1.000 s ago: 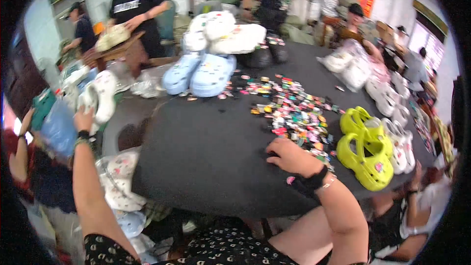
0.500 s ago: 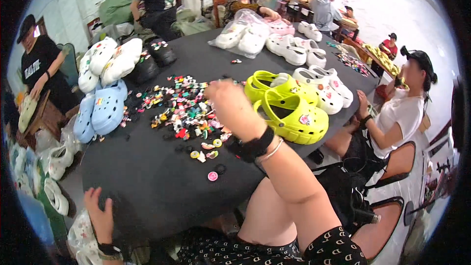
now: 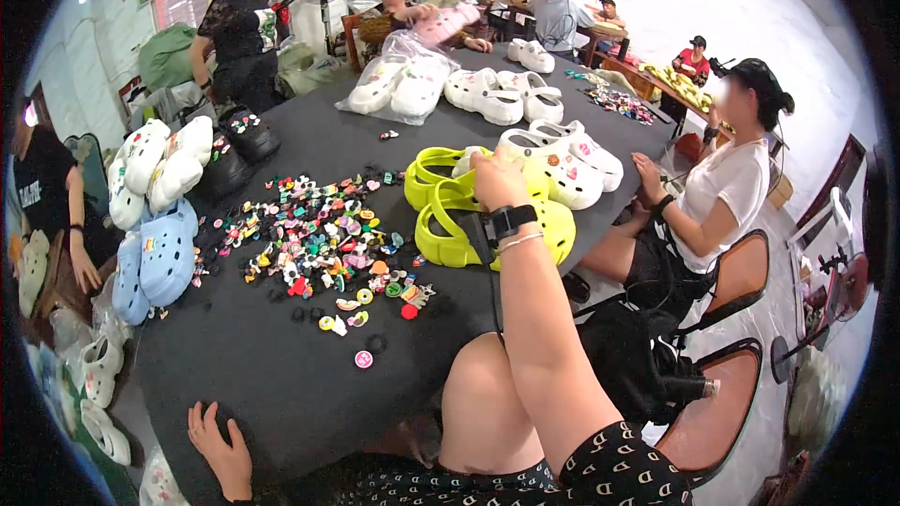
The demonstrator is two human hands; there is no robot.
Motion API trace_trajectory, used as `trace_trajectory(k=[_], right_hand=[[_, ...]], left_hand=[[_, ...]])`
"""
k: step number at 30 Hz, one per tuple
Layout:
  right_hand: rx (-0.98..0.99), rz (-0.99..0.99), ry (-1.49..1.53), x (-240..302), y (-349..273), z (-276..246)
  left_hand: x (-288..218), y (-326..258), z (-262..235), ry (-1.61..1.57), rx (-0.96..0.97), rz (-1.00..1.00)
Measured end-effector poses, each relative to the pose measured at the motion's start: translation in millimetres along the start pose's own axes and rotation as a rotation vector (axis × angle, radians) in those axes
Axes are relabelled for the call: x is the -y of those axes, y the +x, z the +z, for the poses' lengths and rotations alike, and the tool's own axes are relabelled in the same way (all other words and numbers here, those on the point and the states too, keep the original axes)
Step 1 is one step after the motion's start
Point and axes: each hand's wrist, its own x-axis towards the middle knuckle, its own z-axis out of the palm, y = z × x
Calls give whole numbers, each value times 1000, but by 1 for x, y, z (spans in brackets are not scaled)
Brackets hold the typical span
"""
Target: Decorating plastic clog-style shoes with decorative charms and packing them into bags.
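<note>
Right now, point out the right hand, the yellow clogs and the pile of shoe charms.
right hand (image 3: 499, 180), head view, back of the hand.
yellow clogs (image 3: 441, 232), head view, heel strap of the near clog.
shoe charms (image 3: 323, 239), head view, middle of the pile.

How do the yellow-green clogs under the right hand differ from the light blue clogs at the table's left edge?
The yellow-green clogs lie flat on the dark table, open tops up, with the right hand on them; the light blue clogs hang tilted over the table's left edge, soles out, untouched. The yellow-green ones sit right of the pile of small colourful charms, the blue ones left of it. Both are paired foam clogs with strap and holes.
</note>
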Motion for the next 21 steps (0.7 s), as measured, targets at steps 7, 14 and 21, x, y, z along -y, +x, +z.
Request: trace_trajectory(k=[7, 14, 21], right_hand=[[-34, -158, 35, 25, 0, -33], [-219, -593, 316, 103, -63, -86], [100, -1147, 495, 195, -134, -79]], left_hand=[[24, -1, 13, 18, -133, 8], [18, 6, -6, -247, -324, 211], [126, -77, -46, 54, -519, -244]])
